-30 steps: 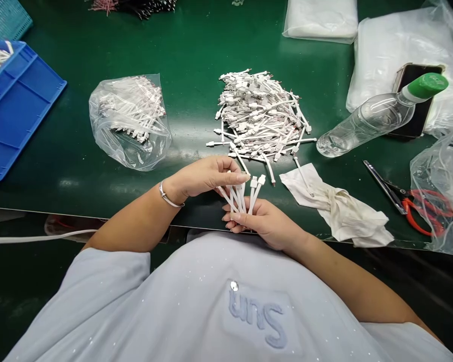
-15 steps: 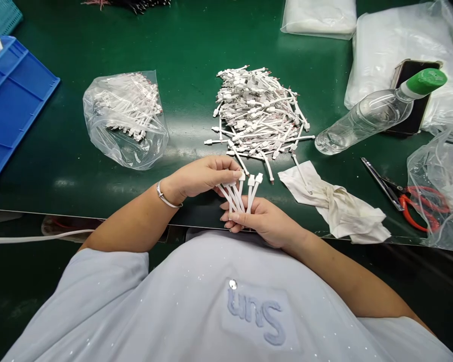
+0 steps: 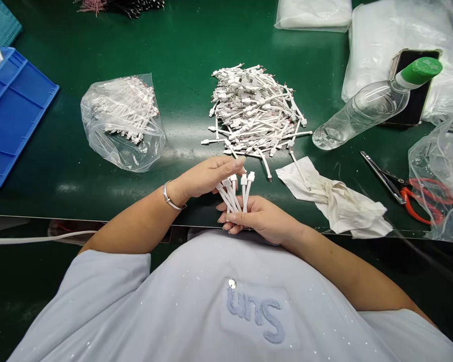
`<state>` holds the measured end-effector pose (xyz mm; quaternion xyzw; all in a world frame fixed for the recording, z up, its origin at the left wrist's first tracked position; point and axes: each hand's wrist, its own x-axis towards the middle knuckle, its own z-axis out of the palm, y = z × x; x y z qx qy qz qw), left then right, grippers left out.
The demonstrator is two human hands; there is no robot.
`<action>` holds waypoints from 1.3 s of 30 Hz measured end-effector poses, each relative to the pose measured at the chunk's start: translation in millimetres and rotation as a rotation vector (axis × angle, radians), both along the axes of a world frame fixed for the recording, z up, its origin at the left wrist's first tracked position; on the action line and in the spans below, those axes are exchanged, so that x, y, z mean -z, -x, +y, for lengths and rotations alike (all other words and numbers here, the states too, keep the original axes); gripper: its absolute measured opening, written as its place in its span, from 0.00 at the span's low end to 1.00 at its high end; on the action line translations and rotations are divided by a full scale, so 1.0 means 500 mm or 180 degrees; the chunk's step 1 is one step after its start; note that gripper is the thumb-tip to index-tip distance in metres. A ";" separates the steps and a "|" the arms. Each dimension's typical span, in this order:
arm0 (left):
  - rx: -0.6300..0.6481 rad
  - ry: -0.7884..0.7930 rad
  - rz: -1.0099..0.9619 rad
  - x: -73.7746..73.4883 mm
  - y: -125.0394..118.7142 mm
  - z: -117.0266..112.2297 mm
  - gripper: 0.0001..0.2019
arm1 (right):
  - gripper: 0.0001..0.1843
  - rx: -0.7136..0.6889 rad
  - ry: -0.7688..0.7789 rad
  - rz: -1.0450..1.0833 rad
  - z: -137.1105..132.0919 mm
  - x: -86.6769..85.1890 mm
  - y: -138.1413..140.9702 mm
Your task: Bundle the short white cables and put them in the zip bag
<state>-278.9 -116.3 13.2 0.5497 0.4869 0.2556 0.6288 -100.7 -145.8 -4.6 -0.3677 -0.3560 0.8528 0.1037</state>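
Observation:
My right hand (image 3: 262,216) is closed round the lower ends of several short white USB cables (image 3: 234,198). Their connector ends fan upward and away from me. My left hand (image 3: 211,176), with a silver bracelet at the wrist, is beside the fan's upper left. Its thumb is stretched out above the connectors, apart from the other fingers, which are partly hidden behind the cables. Beyond both hands lies a loose pile of the same short white cables (image 3: 256,108) on the green table (image 3: 189,45).
A clear bag of cables (image 3: 126,115) lies left of the pile, near a blue bin (image 3: 15,120). To the right are a plastic bottle (image 3: 366,110), a phone (image 3: 411,108), a white cloth (image 3: 335,201), red-handled scissors (image 3: 411,196) and plastic bags (image 3: 396,35).
My left thumb has lifted off the connector ends and straightened. The held cables have shifted slightly left, still in my right hand. The whole view has moved a little.

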 end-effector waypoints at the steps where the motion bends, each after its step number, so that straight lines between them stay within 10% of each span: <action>1: 0.0098 -0.0064 -0.0006 -0.001 -0.002 -0.002 0.23 | 0.13 -0.0022 0.0006 0.0018 0.000 0.000 0.000; 15: 0.0132 -0.0028 -0.0103 0.003 -0.004 -0.006 0.19 | 0.20 -0.0260 0.0324 0.0413 0.011 0.006 -0.021; 20: 0.0066 0.0012 -0.0236 0.001 -0.004 -0.004 0.22 | 0.25 -0.0281 -0.0079 -0.0430 0.024 -0.004 -0.066; 26: -0.0007 0.0192 -0.0445 0.007 0.000 -0.002 0.23 | 0.25 -0.0497 -0.1475 -0.2162 0.052 -0.033 -0.141; 32: 0.0010 0.0151 -0.0549 0.015 0.002 0.000 0.20 | 0.22 0.0235 -0.3527 -0.3229 0.037 -0.063 -0.149; 39: -0.0275 -0.0542 -0.0637 0.003 -0.029 -0.026 0.17 | 0.37 0.0019 -0.1241 -0.0061 0.027 -0.022 -0.017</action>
